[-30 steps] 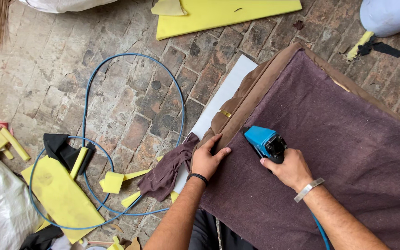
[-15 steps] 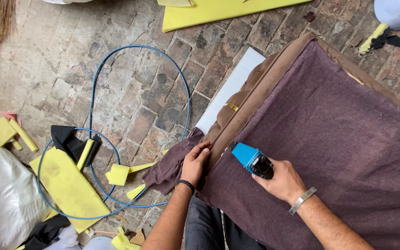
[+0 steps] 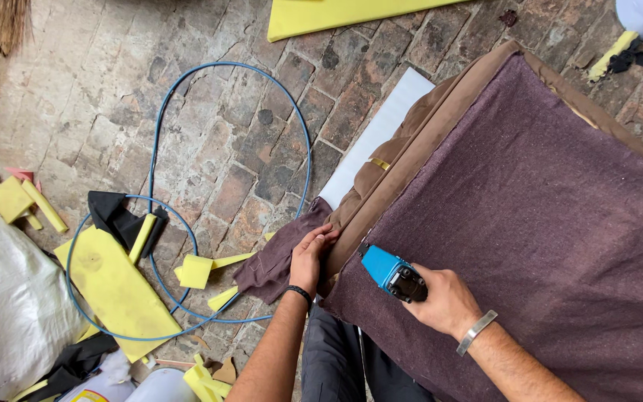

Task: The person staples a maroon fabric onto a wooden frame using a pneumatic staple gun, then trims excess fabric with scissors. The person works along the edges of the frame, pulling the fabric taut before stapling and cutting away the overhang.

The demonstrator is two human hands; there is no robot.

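Note:
My right hand (image 3: 446,301) grips a blue pneumatic stapler (image 3: 388,271) with its nose pressed on dark purple-brown fabric (image 3: 530,216) near the front left corner of an upturned brown furniture piece (image 3: 440,112). My left hand (image 3: 311,257) pinches and pulls the loose hanging edge of that fabric (image 3: 273,260) down over the frame's side, fingers closed on the cloth. A black band sits on my left wrist and a metal bracelet on the right.
A blue air hose (image 3: 187,201) loops over the brick floor (image 3: 247,134). Yellow foam offcuts (image 3: 117,290) and black scraps (image 3: 117,216) lie at the left, a white sack (image 3: 9,313) at bottom left, a large yellow foam sheet (image 3: 336,15) at the top, a white board (image 3: 377,134) beside the frame.
The stapler and my right hand have slid down the fabric's edge toward the corner nearest me. My left hand followed, still holding the loose cloth.

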